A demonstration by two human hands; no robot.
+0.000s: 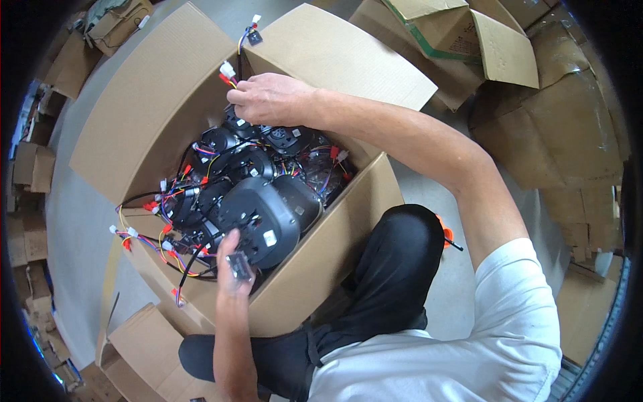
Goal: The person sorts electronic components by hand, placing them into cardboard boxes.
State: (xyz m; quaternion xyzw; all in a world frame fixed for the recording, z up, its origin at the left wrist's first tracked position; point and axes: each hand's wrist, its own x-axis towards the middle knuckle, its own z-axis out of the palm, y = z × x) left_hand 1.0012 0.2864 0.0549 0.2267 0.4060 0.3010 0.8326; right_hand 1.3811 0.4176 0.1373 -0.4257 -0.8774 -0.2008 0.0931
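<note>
Head view: left hand, near, fingers closed around a small dark connector block at the near rim of the open cardboard box, just beside a black round motor unit. Farther in, right hand pinches a wire bundle with white and red plugs, above the black units heaped in the box

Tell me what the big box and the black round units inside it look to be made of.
Big box: corrugated cardboard, matte brown, creased at its fold-out flaps. Black round units: probably moulded plastic with a slight sheen, catching soft highlights; metal under the surface can't be ruled out.
</note>
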